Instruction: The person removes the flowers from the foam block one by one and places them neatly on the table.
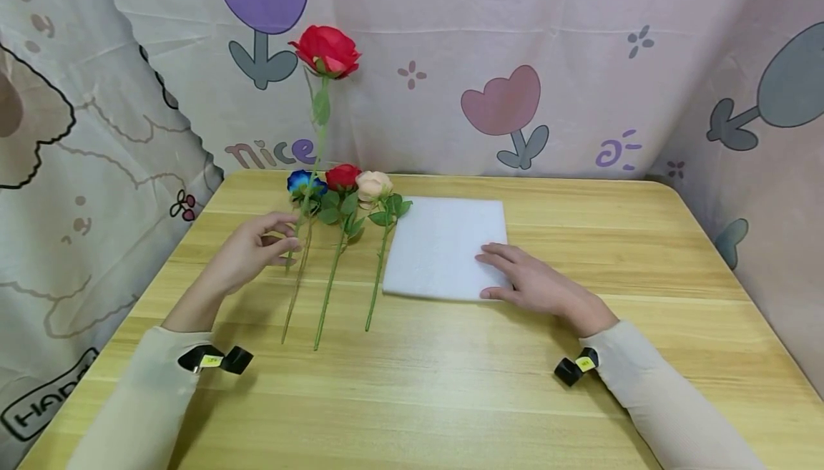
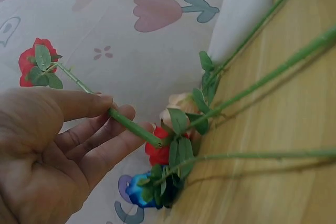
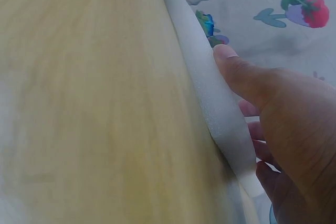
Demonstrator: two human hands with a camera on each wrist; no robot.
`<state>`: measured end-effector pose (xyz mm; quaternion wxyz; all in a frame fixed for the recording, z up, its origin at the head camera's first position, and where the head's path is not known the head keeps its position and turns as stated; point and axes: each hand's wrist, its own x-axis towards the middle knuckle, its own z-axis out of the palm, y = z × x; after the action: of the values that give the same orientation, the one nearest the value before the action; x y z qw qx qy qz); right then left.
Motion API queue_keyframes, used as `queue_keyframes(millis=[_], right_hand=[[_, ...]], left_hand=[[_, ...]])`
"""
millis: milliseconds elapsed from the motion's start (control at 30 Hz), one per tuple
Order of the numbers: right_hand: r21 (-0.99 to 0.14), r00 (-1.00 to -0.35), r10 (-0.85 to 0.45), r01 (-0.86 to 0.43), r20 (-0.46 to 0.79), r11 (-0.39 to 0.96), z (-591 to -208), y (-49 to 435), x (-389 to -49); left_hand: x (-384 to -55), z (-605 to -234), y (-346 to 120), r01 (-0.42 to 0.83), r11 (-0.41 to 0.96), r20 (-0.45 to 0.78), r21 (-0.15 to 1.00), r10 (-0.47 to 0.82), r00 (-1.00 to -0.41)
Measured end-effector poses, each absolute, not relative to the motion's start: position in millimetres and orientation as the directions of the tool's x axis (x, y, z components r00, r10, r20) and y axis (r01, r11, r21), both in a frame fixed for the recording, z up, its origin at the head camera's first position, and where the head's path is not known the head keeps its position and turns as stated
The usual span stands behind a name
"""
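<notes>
My left hand (image 1: 254, 252) pinches the green stem of a tall red rose (image 1: 328, 51) near its lower end, thumb against fingers. The bloom stands high above the table, in front of the curtain. In the left wrist view the cut end of the held stem (image 2: 134, 128) sticks out past the fingertips. My right hand (image 1: 537, 280) rests on the right edge of a white foam-like sheet (image 1: 444, 241), fingers spread and loosely bent. A blue rose (image 1: 302, 184), a second red rose (image 1: 343, 177) and a cream rose (image 1: 375, 187) lie side by side between the left hand and the sheet.
The wooden table (image 1: 418, 391) reaches back to a patterned curtain (image 1: 399, 119), which also hangs along both sides. Small black cameras (image 1: 237, 360) are strapped to both wrists over light sleeves. The lying stems point toward the table's near side.
</notes>
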<state>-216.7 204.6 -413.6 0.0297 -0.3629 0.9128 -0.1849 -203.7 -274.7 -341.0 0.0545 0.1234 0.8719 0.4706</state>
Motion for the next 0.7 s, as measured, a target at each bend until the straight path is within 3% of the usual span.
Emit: queue_keyframes(millis=[700], right_hand=[[-0.351, -0.735, -0.672, -0.654, 0.086, 0.67, -414.0, 204.8, -216.9]], left_hand=[[-169.8, -362.8, -313.6, 0.156, 0.59, -0.002, 0.792, 0.258, -0.966]])
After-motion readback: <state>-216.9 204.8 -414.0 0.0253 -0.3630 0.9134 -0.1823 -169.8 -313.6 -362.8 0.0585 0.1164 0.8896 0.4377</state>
